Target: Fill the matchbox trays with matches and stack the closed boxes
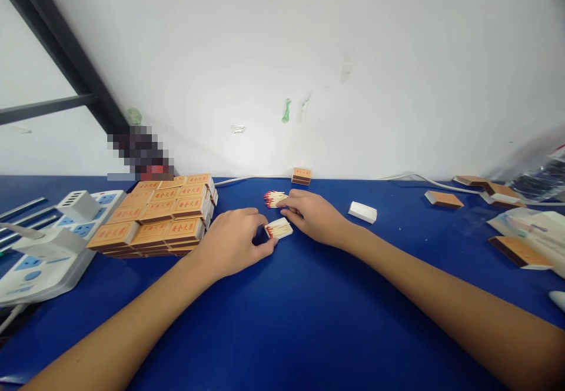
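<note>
My left hand is closed on a small white matchbox tray, thumb and fingers gripping its left end. Red-tipped matches lie side by side in the tray. Just beyond it on the blue table is a loose pile of matches, heads pointing left. My right hand pinches at the right end of this pile; the exact matches between its fingertips are partly hidden. Left of my left hand stands a stack of orange matchboxes with red lettering.
A white tray-like piece lies to the right, and a single matchbox stands by the wall. More matchboxes and a plastic bag are at far right. A white power strip with chargers occupies the left.
</note>
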`<state>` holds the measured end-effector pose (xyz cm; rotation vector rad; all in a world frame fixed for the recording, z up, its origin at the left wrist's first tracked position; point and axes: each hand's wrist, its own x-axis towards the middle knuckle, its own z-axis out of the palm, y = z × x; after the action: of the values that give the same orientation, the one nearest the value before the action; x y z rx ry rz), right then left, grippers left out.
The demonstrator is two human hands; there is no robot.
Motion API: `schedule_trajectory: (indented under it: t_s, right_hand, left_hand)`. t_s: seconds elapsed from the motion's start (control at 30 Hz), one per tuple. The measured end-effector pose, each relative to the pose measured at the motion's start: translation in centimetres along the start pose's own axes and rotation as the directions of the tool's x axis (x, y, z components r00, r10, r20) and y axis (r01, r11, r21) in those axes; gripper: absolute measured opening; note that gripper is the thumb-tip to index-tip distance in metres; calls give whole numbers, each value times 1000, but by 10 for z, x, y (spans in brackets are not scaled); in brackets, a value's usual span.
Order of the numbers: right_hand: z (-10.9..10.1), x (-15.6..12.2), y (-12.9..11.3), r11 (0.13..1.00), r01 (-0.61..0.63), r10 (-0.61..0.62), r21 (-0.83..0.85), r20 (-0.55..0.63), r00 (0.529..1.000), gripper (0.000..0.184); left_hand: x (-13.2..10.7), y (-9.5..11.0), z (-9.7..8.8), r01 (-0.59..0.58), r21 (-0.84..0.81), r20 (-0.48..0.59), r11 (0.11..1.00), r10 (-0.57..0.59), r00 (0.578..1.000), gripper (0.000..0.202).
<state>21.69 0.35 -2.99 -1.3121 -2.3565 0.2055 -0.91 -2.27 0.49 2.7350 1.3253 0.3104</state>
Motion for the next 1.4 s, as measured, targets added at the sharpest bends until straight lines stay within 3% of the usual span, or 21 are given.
schedule_trajectory:
  t_s: [0.23, 0.47, 0.63, 0.9, 1.13, 1.4]
  right_hand:
    - [-1, 1, -1, 999, -44, 44, 21, -20, 999, 10]
    - [-3, 1, -2, 992, -123, 124, -12, 43, 991, 9]
    - [-13, 0, -6, 996, -81, 80, 38, 20, 997, 7]
    - [-20, -6, -25, 994, -19, 4, 105, 139, 990, 11]
    - [-9, -1, 0, 994, 0, 6, 109, -56, 998, 14]
    - [1, -1, 14, 999, -19, 21, 36, -44, 999, 24]
  left_hand:
    - [-1, 1, -1, -10, -9, -7, 1000, 9, 1000, 21]
    - [-1, 1, -1, -12, -10, -9, 1000, 12, 1000, 20]
    - [-1, 0, -2, 9, 5, 9, 1000, -9, 1000, 23]
    - [1, -1, -2, -2, 31, 13, 1000, 1, 1000, 24]
    - [-1, -1, -1, -7, 8, 6, 1000, 7, 1000, 23]
    - [0, 0, -2, -8, 6, 14, 1000, 8, 1000, 23]
